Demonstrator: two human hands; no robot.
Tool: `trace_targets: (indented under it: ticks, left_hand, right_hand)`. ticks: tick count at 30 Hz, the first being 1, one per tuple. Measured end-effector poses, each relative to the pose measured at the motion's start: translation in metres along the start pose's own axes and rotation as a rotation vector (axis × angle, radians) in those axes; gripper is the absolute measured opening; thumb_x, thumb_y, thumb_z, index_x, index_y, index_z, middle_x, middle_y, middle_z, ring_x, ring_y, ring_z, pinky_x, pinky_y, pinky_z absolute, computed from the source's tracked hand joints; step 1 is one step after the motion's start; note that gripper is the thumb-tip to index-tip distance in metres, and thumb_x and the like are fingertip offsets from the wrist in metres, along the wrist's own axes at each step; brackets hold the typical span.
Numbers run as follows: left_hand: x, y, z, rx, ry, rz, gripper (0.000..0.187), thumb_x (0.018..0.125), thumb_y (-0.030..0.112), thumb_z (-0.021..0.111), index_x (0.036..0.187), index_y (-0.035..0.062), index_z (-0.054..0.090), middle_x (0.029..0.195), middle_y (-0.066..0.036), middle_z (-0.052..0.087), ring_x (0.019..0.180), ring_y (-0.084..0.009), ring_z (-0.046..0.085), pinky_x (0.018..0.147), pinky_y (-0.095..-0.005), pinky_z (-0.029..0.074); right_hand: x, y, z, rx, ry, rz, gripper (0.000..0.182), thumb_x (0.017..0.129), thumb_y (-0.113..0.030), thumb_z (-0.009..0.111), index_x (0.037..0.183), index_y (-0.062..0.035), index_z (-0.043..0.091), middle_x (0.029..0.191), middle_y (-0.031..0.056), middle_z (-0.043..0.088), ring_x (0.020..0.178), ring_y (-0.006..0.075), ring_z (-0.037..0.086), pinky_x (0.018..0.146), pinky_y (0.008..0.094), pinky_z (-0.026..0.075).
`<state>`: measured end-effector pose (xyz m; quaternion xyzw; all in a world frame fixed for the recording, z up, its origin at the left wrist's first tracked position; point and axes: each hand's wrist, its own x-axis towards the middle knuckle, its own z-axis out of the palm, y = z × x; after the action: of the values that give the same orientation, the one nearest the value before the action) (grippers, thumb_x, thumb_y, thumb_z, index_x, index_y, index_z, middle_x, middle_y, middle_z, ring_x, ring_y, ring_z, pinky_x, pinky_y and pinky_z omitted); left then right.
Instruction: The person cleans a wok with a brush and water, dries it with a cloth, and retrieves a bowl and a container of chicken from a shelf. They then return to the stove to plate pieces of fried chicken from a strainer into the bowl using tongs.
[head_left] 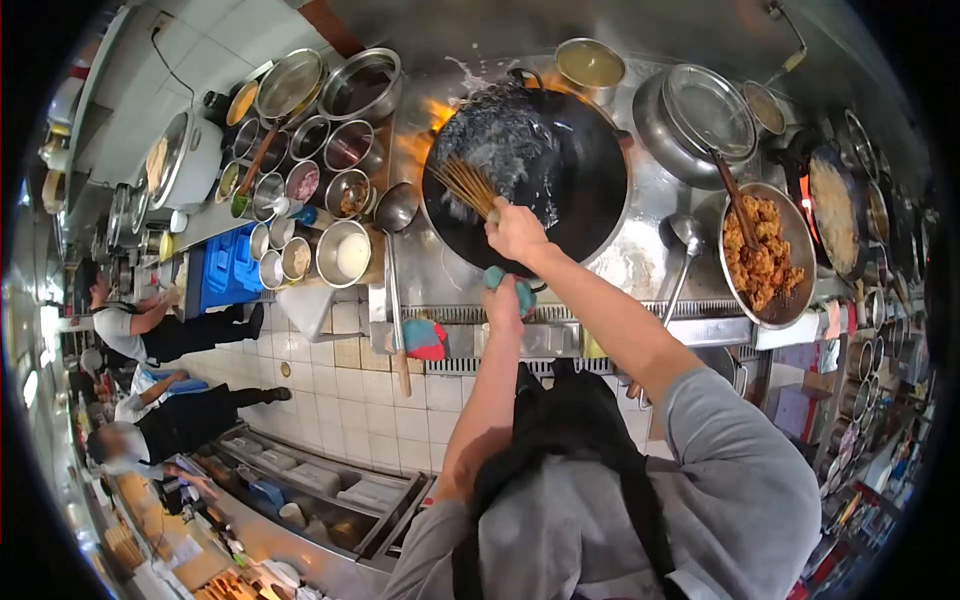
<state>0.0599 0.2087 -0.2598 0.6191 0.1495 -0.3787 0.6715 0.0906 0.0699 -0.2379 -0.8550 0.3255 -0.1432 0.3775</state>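
A large black wok (590, 170) sits over the burner with water splashing inside and flames at its left rim. My right hand (516, 232) is closed around a bamboo brush (466, 186), whose bristles reach into the wok's left side. Below it, my left hand (502, 302) grips a green cloth (522, 290) at the wok's near edge, by the handle. A ladle (397, 207) lies left of the wok, and another ladle (686, 232) rests on its right.
A bowl of fried pieces (764, 250) stands at the right, below a strainer (710, 112) on a pot. Metal containers (343, 253) crowd the left. A red and blue cloth (425, 340) lies on the front edge. Two people (165, 420) are at the far left.
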Motion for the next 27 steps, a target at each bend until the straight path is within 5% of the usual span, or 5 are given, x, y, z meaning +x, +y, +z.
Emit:
trace_targets:
  ticks: [10, 12, 17, 21, 27]
  left_hand:
    - [0.008, -0.012, -0.002, -0.035, -0.003, 0.065, 0.009, 0.090, 0.016, 0.065, 0.089, 0.0088, 0.060, 0.073, -0.006, 0.063, 0.054, -0.0189, 0.058, 0.042, -0.0376, 0.046]
    - [0.007, -0.013, -0.003, 0.010, 0.015, 0.059, 0.009, 0.091, 0.018, 0.065, 0.088, 0.0093, 0.063, 0.073, -0.005, 0.063, 0.055, -0.0186, 0.058, 0.042, -0.0373, 0.045]
    - [-0.010, 0.006, 0.014, -0.028, 0.096, 0.058, 0.009, 0.092, 0.013, 0.063, 0.085, 0.0085, 0.061, 0.069, -0.004, 0.060, 0.053, -0.0187, 0.056, 0.043, -0.0381, 0.045]
    - [0.003, -0.005, 0.001, -0.021, 0.035, 0.036, 0.016, 0.092, 0.012, 0.063, 0.079, 0.0109, 0.055, 0.068, -0.006, 0.060, 0.049, -0.0189, 0.055, 0.042, -0.0388, 0.044]
    - [0.016, -0.005, -0.013, 0.038, 0.019, 0.059, 0.012, 0.088, 0.018, 0.068, 0.089, 0.0059, 0.066, 0.078, -0.008, 0.067, 0.061, -0.0212, 0.064, 0.045, -0.0385, 0.047]
  right_hand:
    - [0.000, 0.011, -0.022, -0.068, -0.040, -0.228, 0.037, 0.089, -0.021, 0.064, 0.120, -0.0010, 0.066, 0.100, 0.0322, 0.072, 0.099, 0.0526, 0.070, 0.091, 0.0578, 0.056]
    - [0.058, 0.015, -0.030, 0.042, 0.044, 0.078, 0.040, 0.090, -0.020, 0.063, 0.125, -0.0014, 0.065, 0.103, 0.0318, 0.072, 0.098, 0.0523, 0.070, 0.091, 0.0581, 0.057]
    - [-0.036, -0.002, -0.034, -0.238, -0.167, -0.454, 0.048, 0.091, -0.025, 0.064, 0.133, -0.0013, 0.062, 0.098, 0.0325, 0.073, 0.096, 0.0475, 0.073, 0.087, 0.0585, 0.058]
    - [0.054, 0.030, -0.038, 0.103, 0.031, -0.117, 0.056, 0.085, -0.021, 0.072, 0.139, -0.0075, 0.062, 0.106, 0.0368, 0.070, 0.100, 0.0499, 0.072, 0.088, 0.0563, 0.058]
    - [0.038, 0.024, -0.046, -0.144, -0.226, -0.231, 0.053, 0.092, -0.026, 0.067, 0.140, -0.0062, 0.061, 0.102, 0.0368, 0.070, 0.098, 0.0491, 0.072, 0.086, 0.0575, 0.058]
